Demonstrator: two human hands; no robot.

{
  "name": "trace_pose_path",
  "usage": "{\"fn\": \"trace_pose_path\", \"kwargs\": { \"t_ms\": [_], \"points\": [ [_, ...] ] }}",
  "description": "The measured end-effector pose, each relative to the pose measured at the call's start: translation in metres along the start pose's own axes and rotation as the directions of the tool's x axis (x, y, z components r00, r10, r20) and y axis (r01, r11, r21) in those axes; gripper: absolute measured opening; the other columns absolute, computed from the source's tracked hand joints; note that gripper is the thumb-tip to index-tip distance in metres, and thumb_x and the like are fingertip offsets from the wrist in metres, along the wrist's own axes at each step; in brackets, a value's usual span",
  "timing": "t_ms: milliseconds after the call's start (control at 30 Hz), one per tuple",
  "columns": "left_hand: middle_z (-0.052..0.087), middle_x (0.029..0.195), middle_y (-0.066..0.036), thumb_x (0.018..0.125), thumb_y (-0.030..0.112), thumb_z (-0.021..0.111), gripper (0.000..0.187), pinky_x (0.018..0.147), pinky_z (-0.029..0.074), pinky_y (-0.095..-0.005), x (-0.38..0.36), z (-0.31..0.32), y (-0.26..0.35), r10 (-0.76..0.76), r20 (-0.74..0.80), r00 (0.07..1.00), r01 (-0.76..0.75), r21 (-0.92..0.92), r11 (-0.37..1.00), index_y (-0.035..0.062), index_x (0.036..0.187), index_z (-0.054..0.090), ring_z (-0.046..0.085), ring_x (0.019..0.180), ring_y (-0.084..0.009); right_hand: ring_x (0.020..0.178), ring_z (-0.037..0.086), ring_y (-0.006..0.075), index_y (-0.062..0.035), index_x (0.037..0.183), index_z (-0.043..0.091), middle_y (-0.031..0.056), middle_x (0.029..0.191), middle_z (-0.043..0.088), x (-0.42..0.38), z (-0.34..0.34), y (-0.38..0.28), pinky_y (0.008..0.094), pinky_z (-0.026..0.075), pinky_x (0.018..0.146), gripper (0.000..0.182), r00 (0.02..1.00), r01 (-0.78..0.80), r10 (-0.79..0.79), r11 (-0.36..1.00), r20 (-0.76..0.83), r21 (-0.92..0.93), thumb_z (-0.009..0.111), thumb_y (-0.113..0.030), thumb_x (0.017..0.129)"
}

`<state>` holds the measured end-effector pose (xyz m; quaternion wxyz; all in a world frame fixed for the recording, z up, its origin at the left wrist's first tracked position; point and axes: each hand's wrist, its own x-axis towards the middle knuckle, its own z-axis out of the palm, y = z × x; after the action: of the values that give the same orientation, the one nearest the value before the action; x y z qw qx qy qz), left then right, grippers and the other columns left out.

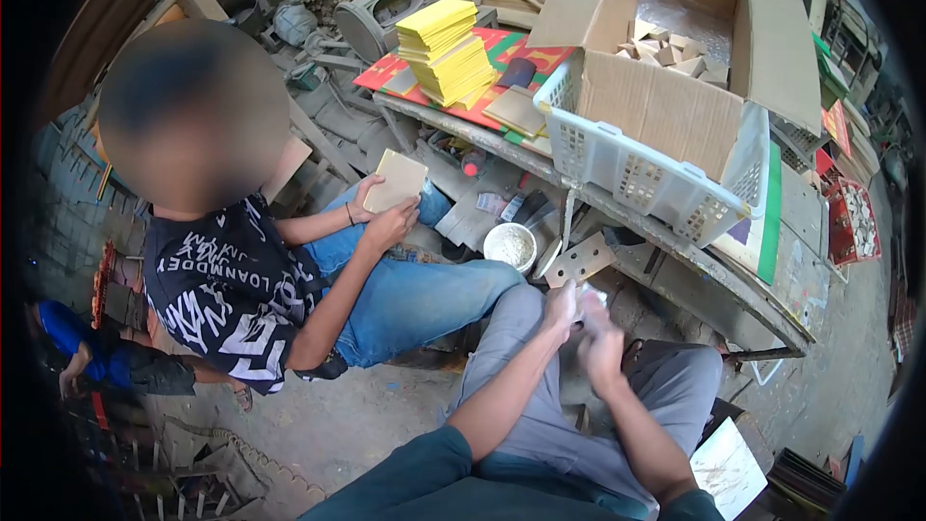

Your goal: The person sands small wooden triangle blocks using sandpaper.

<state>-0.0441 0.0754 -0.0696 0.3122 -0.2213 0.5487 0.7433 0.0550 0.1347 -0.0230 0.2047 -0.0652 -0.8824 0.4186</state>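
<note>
My left hand [560, 309] and my right hand [601, 342] are close together above my lap, fingers curled in. Between them shows a small whitish thing [590, 296], too blurred to name. My right hand is smeared by motion. Just beyond them lies a flat wooden piece with dark holes [581, 260]. A white bowl [509, 247] with pale contents stands to the left of it. A co-worker seated at the left holds a flat square wooden board [395, 181] in both hands.
A low table [666, 243] runs along the right, bearing a white plastic basket [646, 169] with a cardboard box [656, 111] of wooden blocks, and a yellow stack [446, 53]. Another person [82, 347] is at the far left. A white sheet [728, 468] lies at the lower right.
</note>
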Motion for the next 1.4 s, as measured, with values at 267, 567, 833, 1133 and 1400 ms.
{"fn": "trace_pose_path", "kwargs": {
  "t_ms": [267, 567, 833, 1133, 1400],
  "points": [
    [0.051, 0.06, -0.001, 0.089, 0.034, 0.045, 0.028, 0.033, 0.028, -0.0297, -0.009, -0.01, 0.008, -0.084, 0.177, 0.981, 0.086, -0.004, 0.996, 0.0132, 0.072, 0.054, 0.048, 0.044, -0.0117, 0.123, 0.049, 0.0338, 0.0034, 0.122, 0.056, 0.0257, 0.125, 0.053, 0.012, 0.008, 0.005, 0.0416, 0.034, 0.108, 0.06, 0.999, -0.009, 0.01, 1.0, -0.044, 0.026, 0.047, 0.017, 0.064],
    [0.045, 0.057, 0.002, 0.089, 0.038, 0.047, 0.03, 0.034, 0.022, -0.0266, -0.014, -0.005, 0.011, -0.106, 0.126, 0.986, 0.099, 0.059, 0.993, 0.0162, 0.068, 0.05, 0.041, 0.041, -0.0101, 0.117, 0.053, 0.0361, 0.006, 0.119, 0.056, 0.0269, 0.121, 0.055, 0.012, 0.011, 0.014, 0.0401, 0.041, 0.102, 0.049, 0.993, -0.071, 0.069, 0.997, -0.1, -0.014, 0.044, 0.014, 0.072],
    [0.048, 0.058, -0.001, 0.09, 0.041, 0.048, 0.034, 0.034, 0.024, -0.028, 0.0, -0.009, 0.003, -0.117, 0.192, 0.974, 0.117, 0.011, 0.993, 0.0125, 0.073, 0.054, 0.043, 0.042, -0.0124, 0.116, 0.054, 0.0365, 0.0033, 0.12, 0.057, 0.0262, 0.12, 0.057, 0.016, 0.006, 0.01, 0.038, 0.042, 0.101, 0.048, 0.991, -0.08, 0.073, 0.995, -0.111, -0.058, 0.044, 0.013, 0.076],
    [0.054, 0.063, -0.001, 0.089, 0.039, 0.046, 0.031, 0.038, 0.035, -0.0289, -0.004, -0.008, 0.001, -0.085, 0.126, 0.988, 0.084, 0.012, 0.996, 0.0128, 0.078, 0.057, 0.05, 0.047, -0.0127, 0.117, 0.054, 0.0355, 0.0053, 0.12, 0.057, 0.0258, 0.121, 0.057, 0.011, 0.008, 0.003, 0.0382, 0.038, 0.103, 0.046, 0.988, -0.101, 0.106, 0.994, -0.116, 0.049, 0.045, 0.014, 0.076],
    [0.05, 0.058, -0.003, 0.09, 0.042, 0.044, 0.039, 0.037, 0.031, -0.0324, -0.009, 0.003, 0.005, -0.008, 0.0, 1.0, 0.008, 0.057, 0.998, 0.0082, 0.073, 0.055, 0.046, 0.043, -0.0159, 0.118, 0.053, 0.0351, 0.0073, 0.118, 0.057, 0.0272, 0.12, 0.057, -0.003, 0.004, -0.016, 0.0383, 0.037, 0.105, 0.045, 0.996, -0.016, 0.01, 0.998, -0.094, -0.061, 0.04, 0.015, 0.076]
  ]
}}
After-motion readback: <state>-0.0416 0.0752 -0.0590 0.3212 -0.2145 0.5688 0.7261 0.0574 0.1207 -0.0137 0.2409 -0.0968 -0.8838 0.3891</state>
